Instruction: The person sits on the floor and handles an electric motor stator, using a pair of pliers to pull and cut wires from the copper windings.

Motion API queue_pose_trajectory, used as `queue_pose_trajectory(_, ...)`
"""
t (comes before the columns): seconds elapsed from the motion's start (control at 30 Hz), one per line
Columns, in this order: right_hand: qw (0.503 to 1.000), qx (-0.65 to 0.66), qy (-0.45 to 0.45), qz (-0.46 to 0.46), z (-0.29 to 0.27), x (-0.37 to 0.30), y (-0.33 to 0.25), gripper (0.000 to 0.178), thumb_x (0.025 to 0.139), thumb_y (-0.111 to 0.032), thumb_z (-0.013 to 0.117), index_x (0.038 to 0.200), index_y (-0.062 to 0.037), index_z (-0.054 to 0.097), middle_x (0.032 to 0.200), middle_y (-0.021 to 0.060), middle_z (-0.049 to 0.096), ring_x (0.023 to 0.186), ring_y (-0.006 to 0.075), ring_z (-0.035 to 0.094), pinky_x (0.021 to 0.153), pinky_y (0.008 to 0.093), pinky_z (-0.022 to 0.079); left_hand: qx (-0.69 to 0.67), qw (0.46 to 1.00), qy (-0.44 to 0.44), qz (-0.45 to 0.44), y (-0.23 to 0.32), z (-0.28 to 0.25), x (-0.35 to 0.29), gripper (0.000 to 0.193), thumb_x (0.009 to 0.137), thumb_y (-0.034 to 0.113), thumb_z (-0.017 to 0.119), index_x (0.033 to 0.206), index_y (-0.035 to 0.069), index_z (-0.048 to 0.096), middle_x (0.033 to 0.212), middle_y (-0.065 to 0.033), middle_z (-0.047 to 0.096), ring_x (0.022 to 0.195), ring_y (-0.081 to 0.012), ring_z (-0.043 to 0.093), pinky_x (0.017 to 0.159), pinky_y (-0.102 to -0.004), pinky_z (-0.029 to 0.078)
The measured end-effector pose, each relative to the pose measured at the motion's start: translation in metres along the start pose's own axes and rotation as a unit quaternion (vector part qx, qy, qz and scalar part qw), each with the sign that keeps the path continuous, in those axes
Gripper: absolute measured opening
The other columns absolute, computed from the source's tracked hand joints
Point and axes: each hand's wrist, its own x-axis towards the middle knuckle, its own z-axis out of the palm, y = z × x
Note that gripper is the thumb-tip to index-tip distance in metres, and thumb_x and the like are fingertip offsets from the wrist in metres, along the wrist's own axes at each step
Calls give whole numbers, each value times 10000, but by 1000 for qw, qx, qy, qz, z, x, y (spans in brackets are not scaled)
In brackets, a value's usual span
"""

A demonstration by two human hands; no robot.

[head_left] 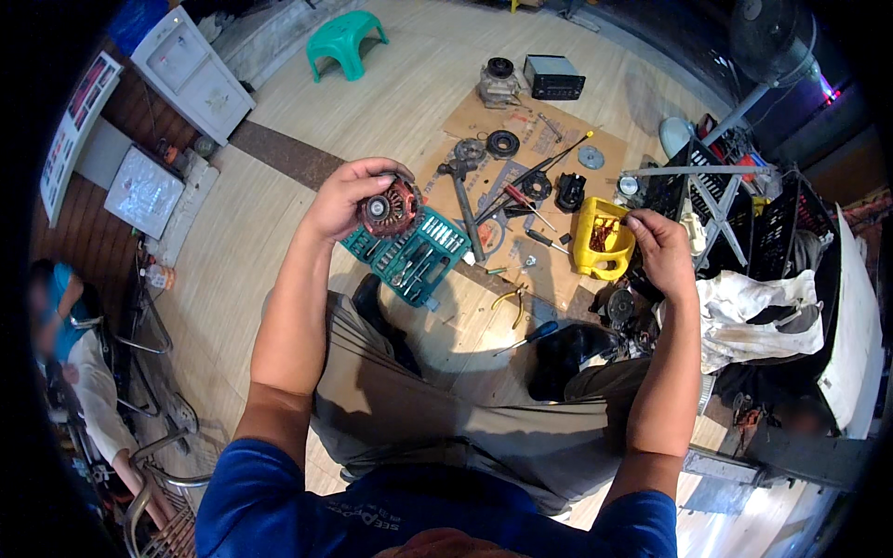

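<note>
My left hand (346, 197) is wrapped around a round motor part with copper windings (389, 206), held up above the floor. Its round end with a central shaft faces up. Over the right rim of a yellow cut-open plastic jug (588, 264), my right hand (662, 249) has its fingers pinched together. Whether they grip the rim or something small is hidden. Reddish-brown wire pieces (609, 234) show inside the jug. Beneath the motor part lies an open green socket set (430, 299), and a hammer (465, 209) rests beside it.
Flattened cardboard (502, 167) carries screwdrivers, a pulley (503, 144) and black parts. Yellow-handled pliers (517, 305) and a blue screwdriver (530, 338) lie near my feet. Black crates (744, 219) and a white cloth (758, 316) stand right. A green stool (346, 42) is far off; a seated person (70, 307) is left.
</note>
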Motion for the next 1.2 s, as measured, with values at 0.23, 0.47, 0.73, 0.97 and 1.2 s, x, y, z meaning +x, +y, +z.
queue_pose_trajectory(0.23,1000,3,22,0,-2,0,-1,173,915,-132,619,982,23,660,761,142,667,675,184,620,671,311,491,163,985,-19,-50,4,5,4,241,885,83,559,1075,-63,583,1034,-172,683,918,-209,674,829,-314,544)
queue_pose_trajectory(0.47,998,-36,9,59,-10,1,13,177,936,-126,597,974,41,641,784,90,654,737,127,573,697,272,470,-82,995,-3,53,-4,-19,5,307,924,166,521,1124,-55,591,1019,-136,674,905,-210,663,849,-336,527)
queue_pose_trajectory(0.73,994,-108,-16,-1,-20,-23,-15,161,908,-118,611,949,34,645,810,196,657,713,335,638,669,335,489,-284,921,169,204,-20,-41,20,254,987,174,460,1115,-27,548,1061,-165,655,962,-285,661,846,-450,550)
queue_pose_trajectory(0.97,972,-202,-14,118,-114,-155,-49,108,887,-53,598,871,49,627,708,191,601,632,277,592,634,359,472,-217,925,224,218,-11,-8,22,235,983,142,487,1136,-31,525,1036,-126,657,913,-221,669,835,-368,553)
queue_pose_trajectory(1.2,903,59,5,426,-108,-377,6,199,946,-129,584,757,-102,639,613,-70,480,551,40,411,477,203,314,-174,979,63,79,-41,47,11,284,973,149,512,1186,-39,506,1042,-127,648,943,-207,663,866,-343,542)
